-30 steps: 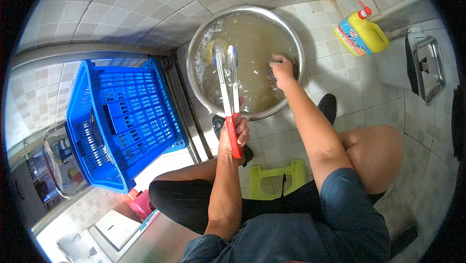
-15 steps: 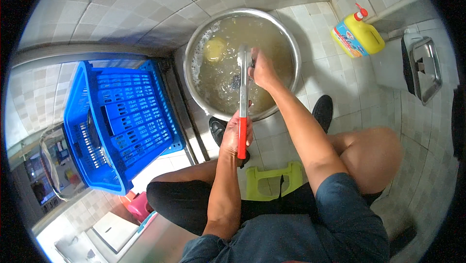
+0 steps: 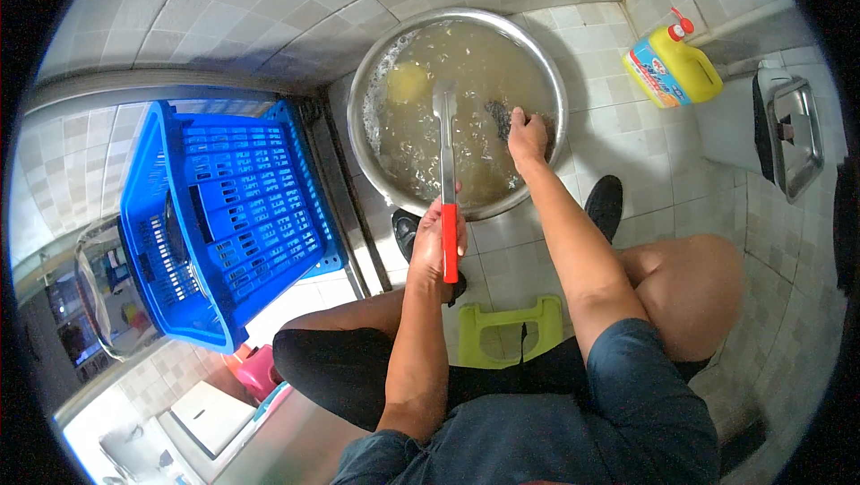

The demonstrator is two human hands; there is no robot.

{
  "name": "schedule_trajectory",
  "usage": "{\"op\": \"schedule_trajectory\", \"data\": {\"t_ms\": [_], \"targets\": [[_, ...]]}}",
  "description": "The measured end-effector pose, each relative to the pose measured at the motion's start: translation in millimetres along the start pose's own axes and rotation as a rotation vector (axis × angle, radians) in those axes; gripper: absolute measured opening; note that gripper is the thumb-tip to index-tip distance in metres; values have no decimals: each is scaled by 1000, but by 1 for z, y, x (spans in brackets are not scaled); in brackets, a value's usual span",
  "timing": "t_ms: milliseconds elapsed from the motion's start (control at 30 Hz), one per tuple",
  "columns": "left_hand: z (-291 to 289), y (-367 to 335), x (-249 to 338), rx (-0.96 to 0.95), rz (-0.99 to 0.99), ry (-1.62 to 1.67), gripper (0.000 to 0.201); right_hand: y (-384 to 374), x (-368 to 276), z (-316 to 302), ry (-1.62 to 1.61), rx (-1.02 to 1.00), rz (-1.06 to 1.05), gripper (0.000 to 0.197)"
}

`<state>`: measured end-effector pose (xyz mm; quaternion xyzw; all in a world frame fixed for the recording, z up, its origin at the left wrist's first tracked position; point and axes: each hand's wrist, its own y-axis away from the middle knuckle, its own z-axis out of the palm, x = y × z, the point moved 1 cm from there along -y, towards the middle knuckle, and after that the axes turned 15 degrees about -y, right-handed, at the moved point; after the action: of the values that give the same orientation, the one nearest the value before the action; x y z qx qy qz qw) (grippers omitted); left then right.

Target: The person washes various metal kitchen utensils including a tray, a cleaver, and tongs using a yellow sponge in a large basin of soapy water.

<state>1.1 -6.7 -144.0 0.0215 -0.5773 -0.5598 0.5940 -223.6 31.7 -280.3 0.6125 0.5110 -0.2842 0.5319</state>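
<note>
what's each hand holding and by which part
The left hand grips long silver metal tongs by their red handle; the right hand holds a dark, rough scouring pad by its right side.

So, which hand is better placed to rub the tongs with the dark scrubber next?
Right, I think: the right hand holds the dark scrubber near the metal end of the tongs, while the left hand is occupied, holding their red handle.

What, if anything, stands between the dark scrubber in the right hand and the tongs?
Nothing visible: across the gap from the dark scrubber in the right hand to the tongs in the left hand, only cloudy water shows.
</note>
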Motion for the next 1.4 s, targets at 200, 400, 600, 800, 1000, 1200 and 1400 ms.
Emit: {"op": "schedule_trajectory", "data": {"t_ms": [200,400,600,800,1000,1200,1400], "targets": [[-28,-8,-15,98,-12,-29,32,21,-30,6,-766,-576,573,29],[-14,-16,-8,217,-47,-91,28,74,-108,-8,-405,-1022,344,21],[-7,-19,-10,211,9,-171,19,101,-96,12,35,-796,-100,34],[15,-12,-18,86,-45,-142,23,52,-81,17,-131,-337,-114,33],[-15,-23,-3,272,21,-162,20,104,-62,30,50,-723,-17,41],[-4,-15,-23,120,-72,-275,24,53,-63,24,-185,-423,138,48],[-4,-14,-15,166,46,-243,27,5,-27,-4,237,-532,180,51]]}}
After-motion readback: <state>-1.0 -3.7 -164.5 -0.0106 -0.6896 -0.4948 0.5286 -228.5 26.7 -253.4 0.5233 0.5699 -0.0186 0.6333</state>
